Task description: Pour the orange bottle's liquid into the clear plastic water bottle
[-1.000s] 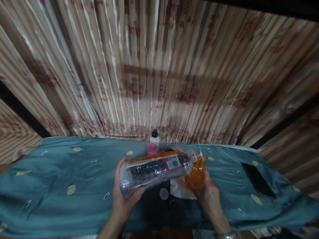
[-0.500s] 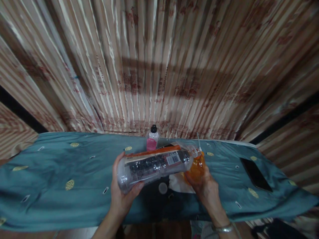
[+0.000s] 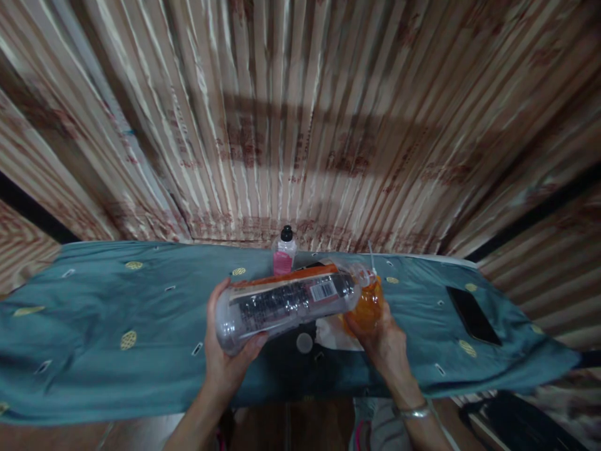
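Left hand (image 3: 224, 358) is holding the clear bottle (image 3: 287, 308) slanted over the table (image 3: 94, 304), fingers wrapping its base; pink bottle (image 3: 283, 262) is standing near the back edge; right hand (image 3: 387, 347) is gripping the orange bottle (image 3: 370, 308), fingers curled, by that tilted mouth; phone (image 3: 473, 315) is lying toward the right edge

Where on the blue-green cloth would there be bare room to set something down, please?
The widest bare patch of the blue-green cloth lies left of the left hand. A smaller one lies between the right hand and the dark phone-like slab. The middle is crowded: big clear bottle, orange container, black-capped bottle, white sheet, pale disc.
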`<state>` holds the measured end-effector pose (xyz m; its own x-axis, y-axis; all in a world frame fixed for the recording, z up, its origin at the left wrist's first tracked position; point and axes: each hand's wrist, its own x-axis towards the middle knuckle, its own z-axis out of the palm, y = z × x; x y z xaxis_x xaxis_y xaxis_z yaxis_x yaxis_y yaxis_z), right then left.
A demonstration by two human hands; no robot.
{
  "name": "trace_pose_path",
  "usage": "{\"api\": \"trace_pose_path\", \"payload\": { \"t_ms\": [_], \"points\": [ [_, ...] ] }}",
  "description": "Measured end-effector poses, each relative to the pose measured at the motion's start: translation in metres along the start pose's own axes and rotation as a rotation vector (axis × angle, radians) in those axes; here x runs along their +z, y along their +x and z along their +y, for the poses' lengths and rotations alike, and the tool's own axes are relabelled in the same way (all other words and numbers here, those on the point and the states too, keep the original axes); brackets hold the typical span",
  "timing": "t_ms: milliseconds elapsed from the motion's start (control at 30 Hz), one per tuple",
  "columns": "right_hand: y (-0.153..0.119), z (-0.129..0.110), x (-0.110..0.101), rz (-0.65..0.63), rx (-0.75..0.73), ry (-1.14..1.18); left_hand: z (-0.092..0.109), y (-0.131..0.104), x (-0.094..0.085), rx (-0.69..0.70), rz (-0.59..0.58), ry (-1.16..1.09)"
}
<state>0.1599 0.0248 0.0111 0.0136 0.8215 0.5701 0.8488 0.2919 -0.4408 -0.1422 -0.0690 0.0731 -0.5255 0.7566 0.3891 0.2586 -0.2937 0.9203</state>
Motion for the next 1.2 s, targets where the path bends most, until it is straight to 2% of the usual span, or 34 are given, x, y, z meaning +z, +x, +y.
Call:
{"api": "trace_pose_path", "payload": {
  "t_ms": [400,533,633,800,1000,1200],
  "points": [
    [0.0,-0.002,-0.001,0.012,0.001,-0.025,0.009,0.004,0.001,0.004,0.053,-0.017],
    [0.0,-0.002,-0.001,0.014,-0.009,-0.014,0.013,0.003,0.002,-0.035,0.052,-0.034],
    [0.001,-0.003,-0.002,0.008,-0.01,-0.025,0.014,0.004,0.001,-0.032,0.093,-0.026],
    [0.001,-0.006,-0.004,0.01,-0.026,-0.017,0.014,0.005,-0.003,-0.035,0.031,0.011],
    [0.001,-0.005,-0.005,-0.013,-0.011,-0.009,0.011,0.003,-0.001,0.011,0.061,0.008],
    [0.001,-0.005,-0.004,0.019,-0.026,-0.003,0.007,0.003,0.0,0.054,0.084,0.036]
  ]
}}
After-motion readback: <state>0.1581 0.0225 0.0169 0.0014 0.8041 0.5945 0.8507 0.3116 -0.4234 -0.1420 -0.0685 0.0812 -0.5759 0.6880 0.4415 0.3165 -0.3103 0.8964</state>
